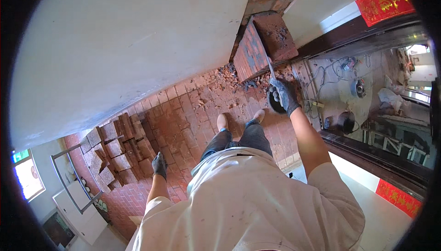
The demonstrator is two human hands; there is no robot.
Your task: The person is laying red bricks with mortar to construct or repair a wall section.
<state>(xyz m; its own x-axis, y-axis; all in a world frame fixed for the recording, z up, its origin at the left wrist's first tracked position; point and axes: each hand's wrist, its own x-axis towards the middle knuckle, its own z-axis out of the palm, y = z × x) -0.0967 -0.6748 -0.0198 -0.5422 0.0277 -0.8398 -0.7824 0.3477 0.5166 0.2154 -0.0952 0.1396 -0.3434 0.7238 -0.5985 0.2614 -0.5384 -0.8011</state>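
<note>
My right hand (285,96), in a dark grey glove, is closed around the near end of a long thin bar (271,68). The bar runs up along the edge of a red brick block (250,53) standing against the wall; its far end is hard to tell from the block's edge. A round black container (272,102) sits on the floor, partly hidden behind this hand. My left hand (159,165), also gloved, hangs low beside stacked bricks (120,147), apart from them. It holds nothing, and its fingers look loosely extended.
Broken brick and dark rubble (229,78) lie at the block's foot. A pale wall (133,30) rises ahead. At right, a dark-framed doorway (367,147) opens onto a room with cables (337,67) on its floor. A grey metal frame (69,177) stands beyond the stacked bricks.
</note>
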